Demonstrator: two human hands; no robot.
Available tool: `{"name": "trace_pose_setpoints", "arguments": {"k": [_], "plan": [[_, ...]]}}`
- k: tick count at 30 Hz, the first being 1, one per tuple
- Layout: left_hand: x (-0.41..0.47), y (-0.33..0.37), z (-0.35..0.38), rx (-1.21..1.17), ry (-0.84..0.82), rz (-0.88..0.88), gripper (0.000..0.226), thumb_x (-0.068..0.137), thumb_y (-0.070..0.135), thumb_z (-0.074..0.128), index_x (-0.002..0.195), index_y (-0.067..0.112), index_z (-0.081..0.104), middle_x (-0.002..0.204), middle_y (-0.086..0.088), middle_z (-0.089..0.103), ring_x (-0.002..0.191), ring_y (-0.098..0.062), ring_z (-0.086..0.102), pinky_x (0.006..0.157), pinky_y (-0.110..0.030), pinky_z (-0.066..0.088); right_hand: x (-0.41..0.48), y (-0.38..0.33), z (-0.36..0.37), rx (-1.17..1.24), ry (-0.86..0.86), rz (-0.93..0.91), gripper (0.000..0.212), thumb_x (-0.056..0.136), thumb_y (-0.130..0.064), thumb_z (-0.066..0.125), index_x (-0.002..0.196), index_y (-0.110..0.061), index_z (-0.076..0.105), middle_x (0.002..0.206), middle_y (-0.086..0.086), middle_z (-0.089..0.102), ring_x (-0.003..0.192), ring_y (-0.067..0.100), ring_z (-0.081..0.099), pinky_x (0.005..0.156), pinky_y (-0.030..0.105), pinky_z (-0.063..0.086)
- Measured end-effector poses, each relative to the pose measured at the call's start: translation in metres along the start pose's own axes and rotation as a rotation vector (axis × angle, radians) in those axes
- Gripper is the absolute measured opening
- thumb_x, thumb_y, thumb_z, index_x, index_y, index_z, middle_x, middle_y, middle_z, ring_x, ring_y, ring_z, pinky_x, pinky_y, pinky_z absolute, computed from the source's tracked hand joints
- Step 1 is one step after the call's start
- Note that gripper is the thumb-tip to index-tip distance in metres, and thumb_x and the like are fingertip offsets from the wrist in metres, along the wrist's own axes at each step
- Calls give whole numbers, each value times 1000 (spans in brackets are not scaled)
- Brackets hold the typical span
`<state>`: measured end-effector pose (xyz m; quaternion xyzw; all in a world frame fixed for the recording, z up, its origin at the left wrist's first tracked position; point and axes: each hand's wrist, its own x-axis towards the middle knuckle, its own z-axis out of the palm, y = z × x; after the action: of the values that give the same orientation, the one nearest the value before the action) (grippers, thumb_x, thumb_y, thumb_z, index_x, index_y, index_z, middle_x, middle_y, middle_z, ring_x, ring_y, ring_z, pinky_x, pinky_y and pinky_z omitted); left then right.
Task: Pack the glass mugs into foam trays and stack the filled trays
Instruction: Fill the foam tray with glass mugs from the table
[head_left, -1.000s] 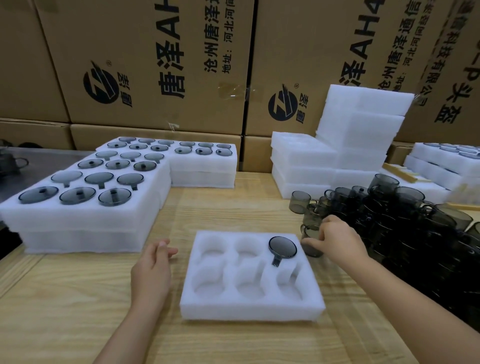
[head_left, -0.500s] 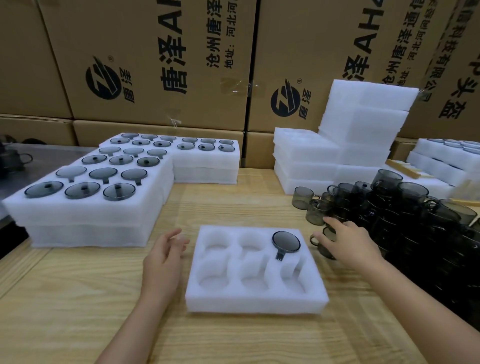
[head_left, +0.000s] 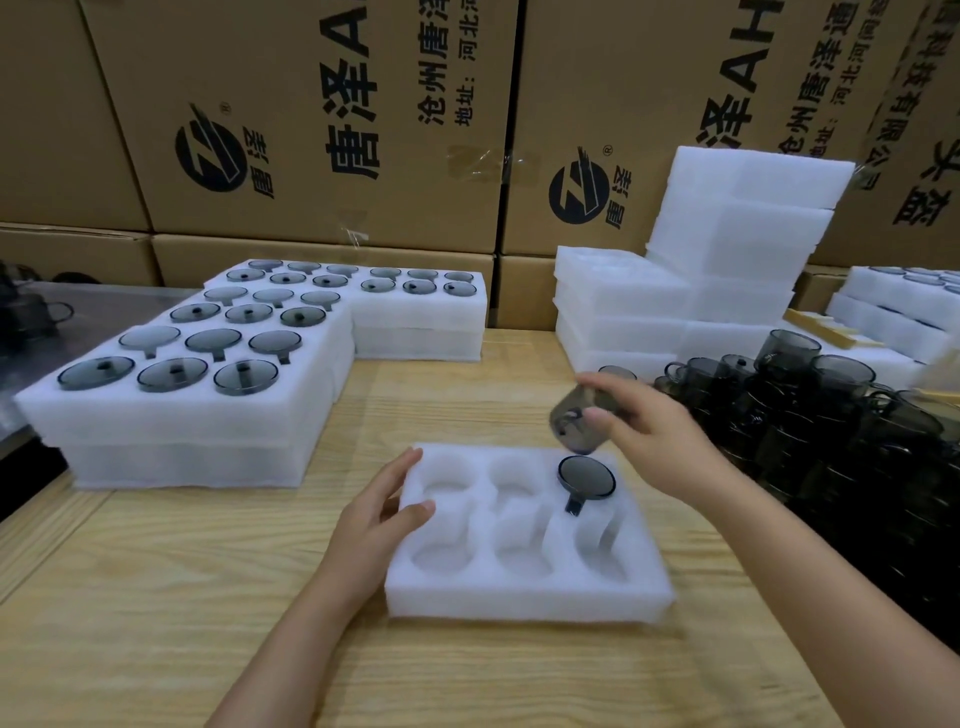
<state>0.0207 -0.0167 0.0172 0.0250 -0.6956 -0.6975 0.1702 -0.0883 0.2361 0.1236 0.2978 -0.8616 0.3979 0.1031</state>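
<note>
A white foam tray (head_left: 524, 597) with several round pockets lies on the wooden table before me. One smoky glass mug (head_left: 586, 479) sits upside down in its far right pocket; the other pockets are bare. My right hand (head_left: 654, 436) grips a second smoky mug (head_left: 576, 421), tilted, in the air just above the tray's far edge. My left hand (head_left: 379, 514) rests against the tray's left edge, thumb on the foam, fingers relaxed. A heap of loose smoky mugs (head_left: 810, 415) stands at the right.
Filled foam trays (head_left: 176, 415) are stacked at the left and far middle. Empty foam trays (head_left: 727, 249) are piled at the back right. More filled trays (head_left: 893, 306) sit far right. Cardboard boxes (head_left: 311, 119) wall off the back.
My right hand has lifted a mug from the heap and carried it left over the tray. My left hand has moved right onto the tray's left edge.
</note>
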Motion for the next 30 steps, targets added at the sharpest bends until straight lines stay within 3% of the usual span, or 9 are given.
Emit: {"name": "trace_pose_setpoints", "arguments": {"k": [3,9,11,14,20,22,24,26,30], "plan": [[1,-1,-2,0,-7,-13,59,68,23,68,124,35,56,135,16,52,105,12,58,73,-7,47,1,-21,16,24,-223,-97,36,92,-22,58,117,-48,53,122,-21,54,108,0,52,88,16,40],[1,0,-1,1,-9,-22,57,67,22,68,120,38,57,135,15,53,109,7,59,75,-10,48,5,-24,36,-89,-394,-147,35,94,-16,55,127,-29,56,118,-20,53,92,-21,43,77,2,33],[0,1,-1,-1,-7,-23,57,67,22,68,120,38,57,134,16,54,107,7,59,75,-10,48,7,-21,38,-142,-424,-147,36,95,-19,54,129,-30,55,126,-15,53,105,-10,45,85,7,34],[-1,3,0,17,-3,-36,57,66,24,68,120,40,56,134,14,55,111,3,59,79,-15,48,9,-21,43,-192,-486,-122,36,95,-22,53,129,-33,55,125,-12,53,118,14,45,94,31,43],[-2,5,0,25,2,-53,56,67,25,68,120,43,56,131,14,58,112,0,59,83,-20,48,3,-15,55,-246,-468,-156,35,91,-25,59,126,-33,58,117,-14,58,111,13,49,93,24,36],[-3,5,0,24,1,-56,57,67,25,68,120,42,56,131,14,58,112,-2,59,85,-22,48,-3,-11,60,-193,-461,-104,35,91,-25,59,125,-35,58,121,-16,58,116,9,50,100,28,37],[-3,6,1,33,4,-54,57,67,25,68,120,42,56,130,15,58,112,-2,59,84,-20,47,-5,-9,63,-198,-490,-37,37,94,-28,55,129,-40,53,142,-11,46,136,7,33,116,33,19],[-3,6,1,37,5,-50,56,67,24,68,119,42,56,128,16,59,110,1,60,81,-17,48,-4,-10,63,-235,-562,-14,39,97,-31,47,136,-39,46,154,-4,27,143,1,13,118,29,0],[-2,5,0,43,11,-42,55,68,22,68,118,41,56,126,20,58,110,6,58,79,-12,47,-10,-21,73,-336,-527,-24,52,102,-42,25,149,-22,22,159,-1,12,145,4,2,114,27,-9]]}}
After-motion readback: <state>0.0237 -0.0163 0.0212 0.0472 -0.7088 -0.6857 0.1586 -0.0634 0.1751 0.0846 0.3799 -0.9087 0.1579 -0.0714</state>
